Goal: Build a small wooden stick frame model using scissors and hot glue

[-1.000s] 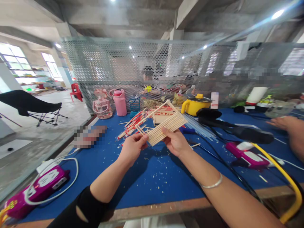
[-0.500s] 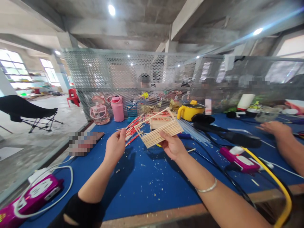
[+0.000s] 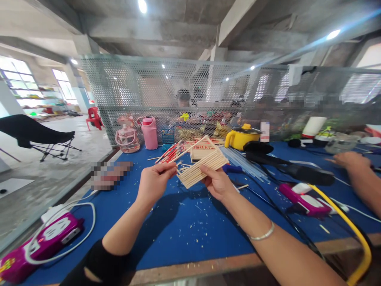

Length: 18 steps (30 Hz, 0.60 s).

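Note:
A small frame of pale wooden sticks (image 3: pixel 203 170), with a row of sticks side by side across its lower part, is tilted above the blue table. My right hand (image 3: pixel 218 182) grips its lower right side, thumb on the front face. Closed at the frame's left corner is my left hand (image 3: pixel 157 178), thumb and fingertips pinched there; they cover that corner. Behind the frame lie red-patterned sticks (image 3: pixel 170 153) and a wooden stick box (image 3: pixel 196 155), partly hidden.
A yellow pot (image 3: pixel 242 138), pink bottle (image 3: pixel 149 133) and clear pink jug (image 3: pixel 127 139) stand along the mesh screen. Translucent glue sticks (image 3: pixel 242 162) and cables lie right. Purple power strips (image 3: pixel 303 200) sit on both sides. Another person's hand (image 3: pixel 349 159) rests far right.
My left hand has moved right and slightly down, from beside the stick frame to its left corner. My right hand still holds the frame, nearly in place. The view has shifted slightly.

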### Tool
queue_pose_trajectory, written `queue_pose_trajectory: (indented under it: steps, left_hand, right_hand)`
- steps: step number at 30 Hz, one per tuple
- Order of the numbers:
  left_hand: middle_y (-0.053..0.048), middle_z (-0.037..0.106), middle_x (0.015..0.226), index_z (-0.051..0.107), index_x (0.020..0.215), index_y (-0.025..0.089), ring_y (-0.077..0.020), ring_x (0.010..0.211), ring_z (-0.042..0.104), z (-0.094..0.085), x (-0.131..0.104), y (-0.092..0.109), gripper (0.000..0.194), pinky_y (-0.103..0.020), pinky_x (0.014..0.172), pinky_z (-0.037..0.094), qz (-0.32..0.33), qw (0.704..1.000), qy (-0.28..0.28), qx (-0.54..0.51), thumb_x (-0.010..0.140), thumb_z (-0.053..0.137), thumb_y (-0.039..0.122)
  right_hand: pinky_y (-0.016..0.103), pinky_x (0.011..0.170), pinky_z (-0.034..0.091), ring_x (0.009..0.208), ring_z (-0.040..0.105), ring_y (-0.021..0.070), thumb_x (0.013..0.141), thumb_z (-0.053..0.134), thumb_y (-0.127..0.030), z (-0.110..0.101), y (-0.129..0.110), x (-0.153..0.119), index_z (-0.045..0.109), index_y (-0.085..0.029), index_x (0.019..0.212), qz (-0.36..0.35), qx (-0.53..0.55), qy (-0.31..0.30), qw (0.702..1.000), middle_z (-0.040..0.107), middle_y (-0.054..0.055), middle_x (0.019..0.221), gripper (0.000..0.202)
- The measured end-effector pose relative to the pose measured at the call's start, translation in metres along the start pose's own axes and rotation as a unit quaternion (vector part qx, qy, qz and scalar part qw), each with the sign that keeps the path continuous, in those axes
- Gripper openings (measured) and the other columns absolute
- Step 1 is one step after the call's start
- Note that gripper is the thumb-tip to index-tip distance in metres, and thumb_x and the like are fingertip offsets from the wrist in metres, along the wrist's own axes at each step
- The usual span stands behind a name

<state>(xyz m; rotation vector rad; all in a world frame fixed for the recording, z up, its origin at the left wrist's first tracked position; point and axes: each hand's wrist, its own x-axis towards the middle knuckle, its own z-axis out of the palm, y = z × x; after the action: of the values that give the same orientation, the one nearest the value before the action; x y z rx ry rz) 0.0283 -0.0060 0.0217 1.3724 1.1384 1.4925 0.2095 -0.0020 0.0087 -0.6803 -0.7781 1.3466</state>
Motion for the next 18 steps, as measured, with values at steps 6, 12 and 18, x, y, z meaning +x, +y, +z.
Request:
queue_pose_trajectory:
  steps: [6, 12, 18]
  left_hand:
    - [-0.001, 0.068, 0.059, 0.075, 0.071, 0.017, -0.0117, 0.053, 0.058, -0.0010, -0.0035, 0.0019, 0.022, -0.022, 0.053, 0.046, 0.009, 0.997, 0.019, 0.076, 0.060, 0.076, 0.036]
    - [0.000, 0.066, 0.060, 0.069, 0.061, 0.017, -0.0115, 0.055, 0.053, -0.0026, -0.0037, 0.0040, 0.025, -0.023, 0.053, 0.040, 0.081, 0.986, 0.070, 0.124, 0.060, 0.078, 0.039]
    - [-0.002, 0.072, 0.071, 0.074, 0.071, 0.018, -0.0163, 0.068, 0.062, -0.0024, -0.0044, 0.0036, 0.017, -0.027, 0.066, 0.048, 0.118, 0.987, 0.047, 0.099, 0.068, 0.071, 0.035]
  right_hand:
    - [0.029, 0.068, 0.056, 0.071, 0.068, 0.0165, 0.051, 0.085, -0.020, 0.0039, 0.0014, -0.0048, 0.069, -0.019, 0.082, 0.009, -0.033, -0.021, 0.999, 0.074, -0.002, 0.076, 0.035]
    - [0.030, 0.069, 0.056, 0.073, 0.068, 0.0168, 0.053, 0.084, -0.023, 0.0022, 0.0026, -0.0056, 0.070, -0.019, 0.083, 0.014, -0.058, -0.034, 0.998, 0.074, -0.001, 0.078, 0.034]
    - [0.030, 0.071, 0.056, 0.075, 0.068, 0.0165, 0.054, 0.084, -0.021, 0.0001, 0.0054, -0.0043, 0.070, -0.020, 0.085, 0.006, -0.059, -0.037, 0.998, 0.074, -0.002, 0.081, 0.034]
